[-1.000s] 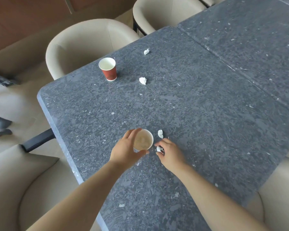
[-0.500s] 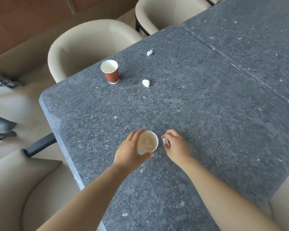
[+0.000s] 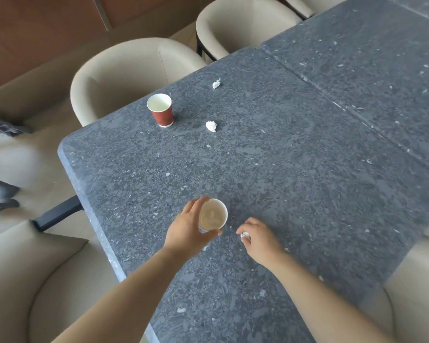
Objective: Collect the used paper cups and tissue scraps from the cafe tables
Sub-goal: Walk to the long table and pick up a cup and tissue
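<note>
I am looking down on the grey speckled tabletop (image 3: 295, 174). My left hand (image 3: 187, 227) is gripping the near cup (image 3: 212, 215), with fingers and thumb curling round its wall from the left side. The cup is standing upright with its mouth facing me and a pale brown stain inside; I cannot tell whether its base is touching the tabletop. My right hand (image 3: 258, 237) is sitting just beside the cup, pinching a crumpled tissue scrap (image 3: 245, 235) between fingertips and thumb, low over the tabletop. The red cup (image 3: 160, 109) is standing upright near the far left corner, well apart from both hands. A second tissue scrap (image 3: 211, 126) is lying near it on the right, and a third tissue scrap (image 3: 216, 83) is lying farther back. Beige chairs (image 3: 124, 70) are ringing the tabletop
</note>
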A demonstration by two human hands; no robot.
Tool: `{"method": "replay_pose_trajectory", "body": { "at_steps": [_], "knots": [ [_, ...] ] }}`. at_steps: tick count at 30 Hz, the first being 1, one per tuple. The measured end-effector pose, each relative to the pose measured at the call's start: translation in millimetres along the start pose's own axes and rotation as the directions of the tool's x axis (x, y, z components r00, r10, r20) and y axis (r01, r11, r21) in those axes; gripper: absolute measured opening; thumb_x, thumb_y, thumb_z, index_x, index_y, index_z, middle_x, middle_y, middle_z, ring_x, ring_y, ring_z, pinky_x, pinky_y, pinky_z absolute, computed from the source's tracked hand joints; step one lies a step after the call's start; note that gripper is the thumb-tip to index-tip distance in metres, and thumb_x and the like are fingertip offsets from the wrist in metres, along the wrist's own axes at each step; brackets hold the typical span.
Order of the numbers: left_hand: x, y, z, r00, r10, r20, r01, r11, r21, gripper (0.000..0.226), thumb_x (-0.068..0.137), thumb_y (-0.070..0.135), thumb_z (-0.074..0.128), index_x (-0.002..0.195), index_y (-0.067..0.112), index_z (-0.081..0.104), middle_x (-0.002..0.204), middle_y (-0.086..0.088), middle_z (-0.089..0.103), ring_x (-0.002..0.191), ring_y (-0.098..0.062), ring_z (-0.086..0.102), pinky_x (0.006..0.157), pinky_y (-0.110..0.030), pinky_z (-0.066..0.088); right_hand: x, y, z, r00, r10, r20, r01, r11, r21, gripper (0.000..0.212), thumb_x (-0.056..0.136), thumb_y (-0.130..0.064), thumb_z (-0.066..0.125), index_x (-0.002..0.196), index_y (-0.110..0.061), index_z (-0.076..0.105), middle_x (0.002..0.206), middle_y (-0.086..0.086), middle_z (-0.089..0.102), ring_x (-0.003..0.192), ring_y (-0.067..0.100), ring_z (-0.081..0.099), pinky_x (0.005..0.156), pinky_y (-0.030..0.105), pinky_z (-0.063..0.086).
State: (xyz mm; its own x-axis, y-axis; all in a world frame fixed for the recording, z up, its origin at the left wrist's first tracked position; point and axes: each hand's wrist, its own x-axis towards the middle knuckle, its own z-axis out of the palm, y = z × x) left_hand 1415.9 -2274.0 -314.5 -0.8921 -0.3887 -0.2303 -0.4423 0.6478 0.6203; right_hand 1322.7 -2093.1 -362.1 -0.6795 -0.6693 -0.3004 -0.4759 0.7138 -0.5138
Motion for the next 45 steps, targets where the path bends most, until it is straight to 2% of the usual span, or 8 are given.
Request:
{"method": "replay_pose_trajectory", "body": {
  "at_steps": [4, 6, 12, 17, 22, 31, 37, 45],
  "knots": [
    [-20, 3, 6, 1.0, -0.003, 0.013, 0.004, 1.0, -0.007, 0.078, 0.068, 0.047, 0.074, 0.132, 0.038, 0.032, 0.131, 0.013, 0.044, 0.104, -0.017, 0.055, 0.073, -0.033, 0.05, -23, -1, -13, 0.998, 0.033, -0.044, -0.031, 0.998, 0.05, 0.017, 0.085, -0.008, 0.058, 0.095, -0.018, 0.066, 0.102, -0.003, 0.058, 0.08, 0.011, 0.054, 0.069, 0.016, 0.042],
    [-28, 5, 9, 1.0, -0.007, 0.027, 0.007, 1.0, 0.002, 0.078, 0.068, 0.047, 0.074, 0.132, 0.039, 0.03, 0.132, 0.013, 0.043, 0.104, -0.016, 0.055, 0.074, -0.034, 0.052, -33, -5, -24, 0.995, 0.032, -0.095, -0.024, 0.996, 0.088, 0.016, 0.085, -0.007, 0.057, 0.094, -0.018, 0.066, 0.101, -0.003, 0.058, 0.075, 0.008, 0.05, 0.064, 0.009, 0.037],
    [-49, 16, 17, 0.996, -0.007, 0.091, 0.006, 1.0, 0.009, 0.077, 0.067, 0.045, 0.074, 0.131, 0.039, 0.031, 0.13, 0.012, 0.044, 0.102, -0.017, 0.056, 0.075, -0.037, 0.053, -54, -41, -48, 0.966, -0.04, -0.256, 0.09, 0.978, 0.186, 0.015, 0.084, -0.01, 0.06, 0.092, -0.022, 0.063, 0.097, -0.009, 0.058, 0.077, 0.008, 0.057, 0.062, 0.008, 0.039],
    [-63, 18, 22, 0.993, 0.003, 0.118, -0.005, 1.0, 0.02, 0.078, 0.068, 0.045, 0.074, 0.132, 0.038, 0.03, 0.131, 0.013, 0.042, 0.097, -0.014, 0.058, 0.067, -0.028, 0.049, -68, -63, -30, 0.975, -0.076, -0.21, 0.12, 0.971, 0.205, 0.017, 0.086, -0.013, 0.059, 0.1, -0.02, 0.062, 0.106, -0.006, 0.06, 0.089, 0.013, 0.058, 0.074, 0.02, 0.047],
    [-70, 17, 24, 0.992, 0.009, 0.128, -0.013, 0.999, 0.032, 0.078, 0.068, 0.048, 0.073, 0.131, 0.041, 0.028, 0.13, 0.011, 0.044, 0.099, -0.016, 0.057, 0.07, -0.032, 0.052, -78, -54, -25, 0.979, -0.064, -0.192, 0.104, 0.973, 0.206, 0.023, 0.084, -0.011, 0.062, 0.106, -0.017, 0.063, 0.111, -0.005, 0.06, 0.099, 0.012, 0.055, 0.087, 0.031, 0.049],
    [-78, 13, 23, 0.992, -0.018, 0.121, 0.01, 0.998, 0.066, 0.079, 0.066, 0.046, 0.074, 0.13, 0.039, 0.03, 0.129, 0.011, 0.045, 0.105, -0.017, 0.055, 0.074, -0.032, 0.05, -94, -21, -31, 0.984, 0.014, -0.18, 0.012, 0.99, 0.138, 0.02, 0.086, -0.013, 0.06, 0.105, -0.018, 0.061, 0.112, -0.003, 0.059, 0.099, 0.016, 0.056, 0.086, 0.032, 0.048],
    [-101, 10, 21, 0.99, -0.048, 0.13, 0.035, 0.994, 0.101, 0.078, 0.066, 0.044, 0.072, 0.132, 0.038, 0.03, 0.132, 0.012, 0.042, 0.103, -0.016, 0.057, 0.072, -0.032, 0.051, -108, -27, -19, 0.985, -0.057, -0.162, 0.075, 0.992, 0.107, 0.019, 0.087, -0.016, 0.059, 0.105, -0.022, 0.06, 0.111, -0.01, 0.057, 0.093, 0.01, 0.054, 0.075, 0.019, 0.044],
    [-118, 11, 25, 0.99, -0.096, 0.101, 0.081, 0.986, 0.144, 0.082, 0.069, 0.046, 0.072, 0.137, 0.034, 0.026, 0.138, 0.009, 0.038, 0.108, -0.019, 0.056, 0.079, -0.039, 0.053, -115, 6, -14, 0.994, 0.015, -0.111, -0.01, 0.999, 0.04, 0.02, 0.088, -0.015, 0.056, 0.108, -0.019, 0.06, 0.115, -0.004, 0.057, 0.1, 0.015, 0.055, 0.081, 0.025, 0.044]
  ]
}}
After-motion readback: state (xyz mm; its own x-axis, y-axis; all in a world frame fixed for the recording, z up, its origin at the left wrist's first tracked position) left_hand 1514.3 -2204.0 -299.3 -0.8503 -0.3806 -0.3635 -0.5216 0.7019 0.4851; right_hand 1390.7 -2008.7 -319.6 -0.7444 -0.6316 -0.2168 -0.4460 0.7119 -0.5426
